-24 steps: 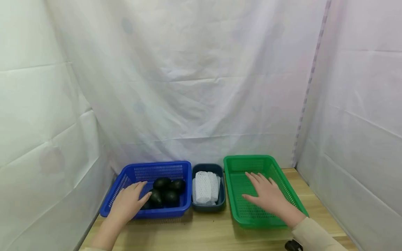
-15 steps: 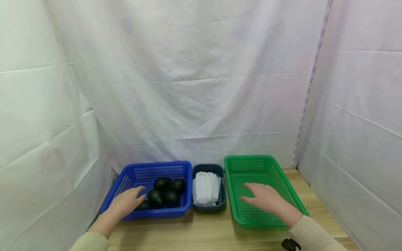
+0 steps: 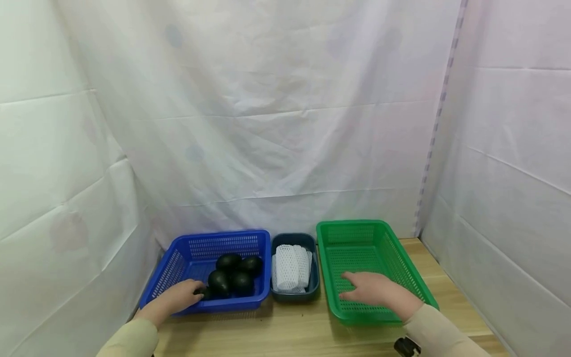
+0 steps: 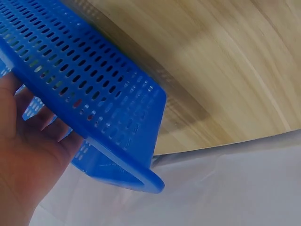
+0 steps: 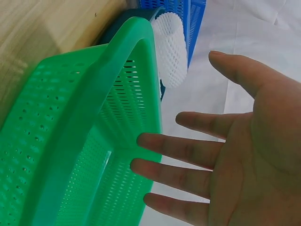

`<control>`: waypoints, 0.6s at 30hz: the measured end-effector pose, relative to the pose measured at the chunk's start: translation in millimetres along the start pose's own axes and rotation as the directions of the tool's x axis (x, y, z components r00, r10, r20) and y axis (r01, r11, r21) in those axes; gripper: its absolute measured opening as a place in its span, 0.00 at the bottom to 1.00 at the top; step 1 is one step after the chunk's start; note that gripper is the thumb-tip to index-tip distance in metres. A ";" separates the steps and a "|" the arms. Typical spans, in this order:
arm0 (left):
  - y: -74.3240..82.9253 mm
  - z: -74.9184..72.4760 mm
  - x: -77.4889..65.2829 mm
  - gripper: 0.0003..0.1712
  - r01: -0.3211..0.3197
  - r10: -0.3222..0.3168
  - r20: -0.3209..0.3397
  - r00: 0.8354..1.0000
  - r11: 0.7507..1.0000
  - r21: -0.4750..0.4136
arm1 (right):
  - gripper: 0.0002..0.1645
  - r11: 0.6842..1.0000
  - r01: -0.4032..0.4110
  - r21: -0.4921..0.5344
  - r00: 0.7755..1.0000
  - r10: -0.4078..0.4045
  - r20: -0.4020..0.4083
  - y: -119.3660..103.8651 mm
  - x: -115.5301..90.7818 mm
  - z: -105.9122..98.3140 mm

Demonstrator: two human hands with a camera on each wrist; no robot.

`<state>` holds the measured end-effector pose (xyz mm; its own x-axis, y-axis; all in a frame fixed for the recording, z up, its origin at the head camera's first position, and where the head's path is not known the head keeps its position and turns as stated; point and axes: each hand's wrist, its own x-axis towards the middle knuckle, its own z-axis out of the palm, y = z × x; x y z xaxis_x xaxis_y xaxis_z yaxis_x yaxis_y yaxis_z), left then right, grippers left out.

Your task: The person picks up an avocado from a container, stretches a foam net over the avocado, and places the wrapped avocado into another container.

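In the head view, my left hand (image 3: 176, 296) reaches over the front rim of the blue basket (image 3: 160, 277), thumb and fingers around a dark avocado (image 3: 205, 293) at its front left. Several other dark avocados (image 3: 241, 282) lie bunched to the right of it. The left wrist view shows the left hand (image 4: 33, 150) with its fingertips hidden behind the rim of the basket (image 4: 70, 108). My right hand (image 3: 372, 287) hovers over the green basket (image 3: 332, 297), holding nothing. Its fingers (image 5: 183, 179) are spread and nearly straight in the right wrist view.
Between the two baskets stands a small dark teal bin (image 3: 295, 297) holding white foam net sleeves (image 3: 287, 267). All three containers rest on a wooden table (image 3: 285, 332). White cloth (image 3: 285, 148) hangs behind and at both sides.
My left hand has come down and right onto the front-left avocado, its fingers drawing in. The right hand has sunk lower over the green basket. The view has shifted slightly.
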<state>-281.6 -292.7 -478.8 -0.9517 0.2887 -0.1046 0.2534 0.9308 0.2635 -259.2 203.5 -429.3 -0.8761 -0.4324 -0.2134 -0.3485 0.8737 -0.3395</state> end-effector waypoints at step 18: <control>1.7 6.4 18.6 0.18 0.117 -0.120 0.073 0.990 0.992 0.047 | 0.44 1.000 -0.003 -0.023 0.999 0.004 0.044 -5.2 7.3 4.8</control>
<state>-297.8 -284.3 -486.5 -0.9600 0.1906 -0.2049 0.1486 0.9676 0.2039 -262.2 194.8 -433.5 -0.8620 -0.4382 -0.2549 -0.3534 0.8799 -0.3175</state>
